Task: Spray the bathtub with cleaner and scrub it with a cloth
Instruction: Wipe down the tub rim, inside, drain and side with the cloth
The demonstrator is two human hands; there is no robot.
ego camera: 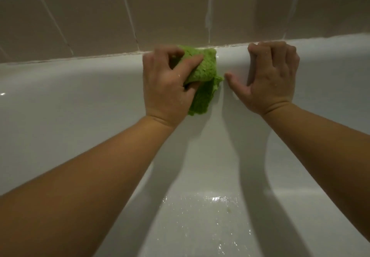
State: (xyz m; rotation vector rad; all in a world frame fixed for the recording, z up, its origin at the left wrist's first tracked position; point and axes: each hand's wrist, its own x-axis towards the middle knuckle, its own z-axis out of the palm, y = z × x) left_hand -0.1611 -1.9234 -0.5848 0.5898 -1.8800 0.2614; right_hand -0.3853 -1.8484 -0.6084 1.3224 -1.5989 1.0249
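Note:
The white bathtub [84, 88] fills the lower view, its far rim running under the tiled wall. My left hand [168, 84] grips a crumpled green cloth [206, 70] and presses it against the far rim and the inner wall just below it. The cloth's lower end hangs down the tub's inner side. My right hand [274, 78] sits a short way to the right of the cloth, fingers curled over the rim's top and thumb spread on the inner wall. It holds nothing. No spray bottle is in view.
Beige wall tiles [90, 20] with white grout rise right behind the rim. The tub floor [210, 216] below my arms is wet and glistening, with a small yellowish spot near the middle.

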